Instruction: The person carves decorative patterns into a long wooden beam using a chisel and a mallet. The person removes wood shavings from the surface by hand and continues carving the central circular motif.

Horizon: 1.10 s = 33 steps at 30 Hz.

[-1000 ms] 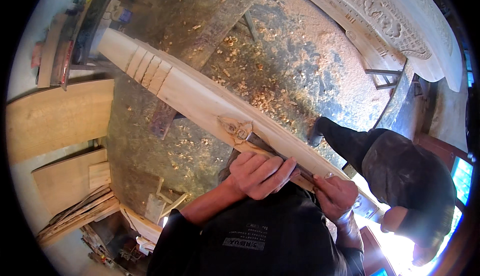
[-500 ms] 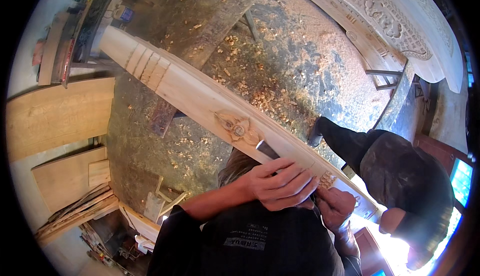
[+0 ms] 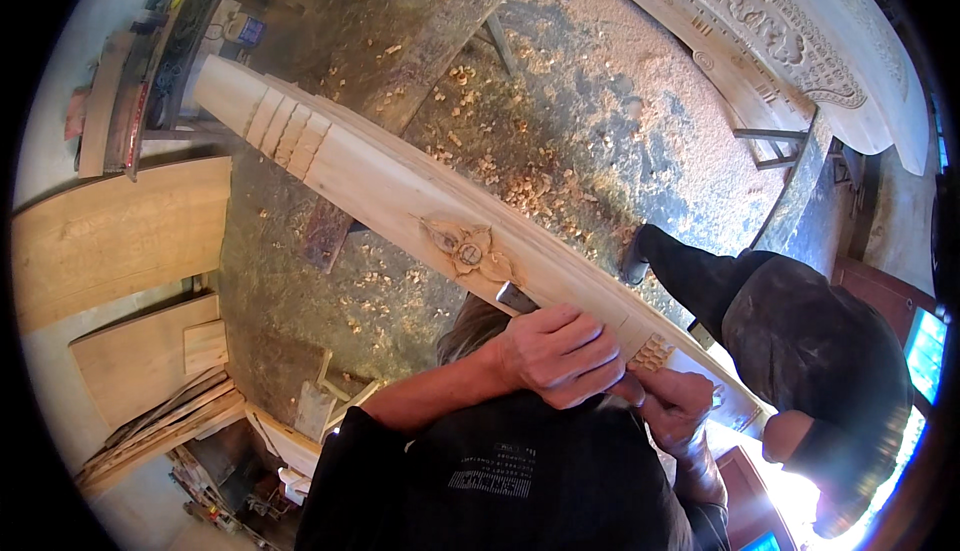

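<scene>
A long pale wooden beam runs slantwise from the far left to the near right. A raised flower carving sits at its middle, and grooved bands cross its far-left part. My left hand is closed round a chisel, whose wide metal blade points up-left beside the flower's lower right edge. Behind it, my right hand is closed at the rear of the tool; the handle is hidden by my fingers. A small scaly carved patch shows just above my right hand.
Another person in dark clothes bends over on the right, close to the beam's near end. Large carved panels stand at the upper right. Wood shavings litter the floor. Boards lean on the left, below a tool bench.
My left hand and the chisel have shifted slightly left in the picture, and the beam's carving has shifted left as well. Both hands have kept their grip.
</scene>
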Tool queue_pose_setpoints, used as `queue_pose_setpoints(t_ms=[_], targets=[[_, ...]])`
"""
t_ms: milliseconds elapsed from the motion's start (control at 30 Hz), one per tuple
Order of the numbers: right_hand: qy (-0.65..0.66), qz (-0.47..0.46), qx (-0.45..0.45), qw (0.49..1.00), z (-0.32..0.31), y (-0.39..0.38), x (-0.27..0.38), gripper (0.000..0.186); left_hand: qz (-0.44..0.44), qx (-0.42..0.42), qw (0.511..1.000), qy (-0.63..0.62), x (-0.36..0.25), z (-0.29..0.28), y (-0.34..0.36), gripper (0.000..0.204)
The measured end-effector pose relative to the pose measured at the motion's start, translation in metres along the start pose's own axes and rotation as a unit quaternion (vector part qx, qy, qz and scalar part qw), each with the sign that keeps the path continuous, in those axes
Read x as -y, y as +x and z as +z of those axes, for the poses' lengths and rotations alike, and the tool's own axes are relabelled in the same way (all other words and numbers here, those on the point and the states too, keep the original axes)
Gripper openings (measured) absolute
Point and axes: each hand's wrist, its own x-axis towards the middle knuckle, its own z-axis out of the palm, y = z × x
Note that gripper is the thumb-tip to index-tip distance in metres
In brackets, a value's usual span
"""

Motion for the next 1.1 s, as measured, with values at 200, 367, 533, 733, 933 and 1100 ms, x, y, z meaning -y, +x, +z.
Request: queue_pose_setpoints(t_ms=[200, 367, 533, 733, 933, 1100], targets=[[0.078, 0.11, 0.032, 0.99, -0.005, 0.001, 0.005, 0.028, -0.004, 0.011, 1.0, 0.017, 0.001, -0.001, 0.003, 0.027], [0.086, 0.115, 0.046, 0.989, -0.018, 0.01, 0.014, 0.027, -0.035, 0.004, 0.999, 0.002, -0.002, 0.003, 0.007, 0.025], [0.097, 0.062, 0.016, 0.993, -0.011, 0.01, 0.005, 0.027, -0.028, 0.009, 1.0, 0.005, 0.0, 0.002, 0.006, 0.026], [0.054, 0.037, 0.018, 0.998, -0.009, 0.008, 0.001, 0.027, -0.037, -0.006, 0.999, 0.009, -0.001, 0.005, 0.004, 0.027], [0.026, 0.034, 0.018, 0.999, -0.015, 0.016, 0.015, 0.028, -0.042, -0.007, 0.999, 0.0, 0.0, 0.006, 0.004, 0.027], [-0.003, 0.027, 0.022, 0.999, -0.016, 0.016, 0.018, 0.025, -0.05, -0.029, 0.998, -0.001, 0.002, 0.004, 0.012, 0.031]])
